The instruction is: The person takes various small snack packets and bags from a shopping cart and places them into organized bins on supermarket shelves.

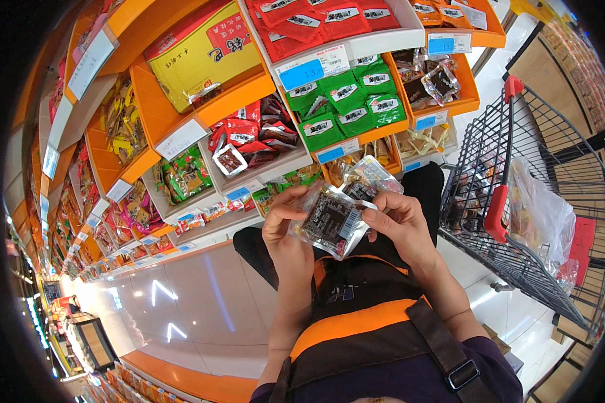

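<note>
In front of my lap I hold a clear-edged snack packet [327,219] with a dark, printed back and a barcode. My left hand [288,229] grips its left edge, and my right hand [403,224] pinches its right corner. A second clear packet [365,182] with a dark patch lies behind it and reaches my right fingers; how it is held is partly hidden. Just beyond the packets stand shelf bins of wrapped snacks, among them green packets [354,103] and red packets [244,123].
A wire shopping cart [476,201] with red corner pieces stands at my right, holding a plastic bag [539,206] and small packets. Orange and white snack bins [196,136] with price tags curve along the left and front. Glossy floor tiles [191,297] show at left.
</note>
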`<state>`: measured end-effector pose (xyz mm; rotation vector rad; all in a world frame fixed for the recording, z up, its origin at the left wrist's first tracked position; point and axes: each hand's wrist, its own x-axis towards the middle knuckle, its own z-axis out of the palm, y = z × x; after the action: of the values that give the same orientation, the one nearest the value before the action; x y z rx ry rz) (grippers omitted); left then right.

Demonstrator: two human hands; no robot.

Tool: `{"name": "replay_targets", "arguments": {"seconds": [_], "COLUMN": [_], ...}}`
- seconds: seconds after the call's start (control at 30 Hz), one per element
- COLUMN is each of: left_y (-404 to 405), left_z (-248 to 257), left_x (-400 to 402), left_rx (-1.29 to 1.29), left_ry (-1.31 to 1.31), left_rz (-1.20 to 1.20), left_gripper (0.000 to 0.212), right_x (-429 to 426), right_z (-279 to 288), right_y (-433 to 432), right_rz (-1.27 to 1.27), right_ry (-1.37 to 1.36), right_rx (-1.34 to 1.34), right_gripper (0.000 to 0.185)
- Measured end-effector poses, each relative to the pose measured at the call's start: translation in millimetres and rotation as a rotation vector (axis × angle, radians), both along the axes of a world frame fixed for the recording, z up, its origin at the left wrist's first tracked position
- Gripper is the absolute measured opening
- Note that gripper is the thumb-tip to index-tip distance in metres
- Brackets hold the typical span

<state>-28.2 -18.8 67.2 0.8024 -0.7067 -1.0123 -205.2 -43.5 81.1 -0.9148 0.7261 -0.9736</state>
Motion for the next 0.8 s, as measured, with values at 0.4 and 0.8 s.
{"name": "replay_targets", "arguments": {"seconds": [0.4,0.8], "left_y": [-5.6,-9.6], "left_z": [-1.5,-2.5], "left_x": [0.9,0.4], "left_rx": [0.022,-0.021], "left_ry": [0.150,-0.184], "left_rz": [-0.071,0.009], "left_gripper": [0.008,0.005], "right_x": [-2.7,-4.2], "right_z": [3.8,2.3], "right_y": [1.5,1.1], "right_rz": [0.029,0.092], "right_ry": [0.029,0.043], "right_rx": [-0.010,0.011], "right_gripper": [0.019,0.019]}}
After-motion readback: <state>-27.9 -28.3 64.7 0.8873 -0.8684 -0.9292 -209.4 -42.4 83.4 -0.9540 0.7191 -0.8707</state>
